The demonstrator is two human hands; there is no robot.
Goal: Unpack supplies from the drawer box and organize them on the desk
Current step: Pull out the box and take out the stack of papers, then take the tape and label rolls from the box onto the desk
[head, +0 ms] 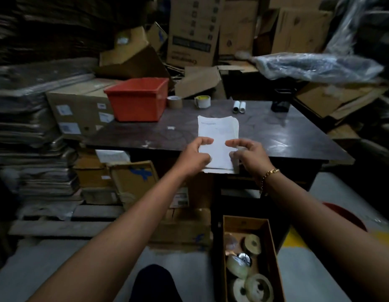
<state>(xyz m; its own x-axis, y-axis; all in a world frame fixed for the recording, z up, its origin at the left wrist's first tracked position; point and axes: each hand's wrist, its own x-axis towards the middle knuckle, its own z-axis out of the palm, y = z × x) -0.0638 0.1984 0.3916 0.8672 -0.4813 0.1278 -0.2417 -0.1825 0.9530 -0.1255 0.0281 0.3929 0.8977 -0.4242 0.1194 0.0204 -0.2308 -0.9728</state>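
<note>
A stack of white papers (218,131) lies on the dark desk (276,136), its near end over the front edge. My left hand (195,154) grips the stack's left near edge, and my right hand (248,154) pinches its right near edge. Below, on the floor, the brown drawer box (230,223) stands open with several tape rolls (252,245) inside. At the desk's far edge sit a brown tape roll (174,102), a yellow-cored tape roll (202,101) and two small white paper rolls (239,107).
A red plastic bin (137,99) sits on the desk's far left corner. A small dark object (280,106) stands at the far right. Cardboard boxes (193,29) and flattened cardboard stacks (32,127) crowd the back and left. A plastic-wrapped bundle (319,65) overhangs the right.
</note>
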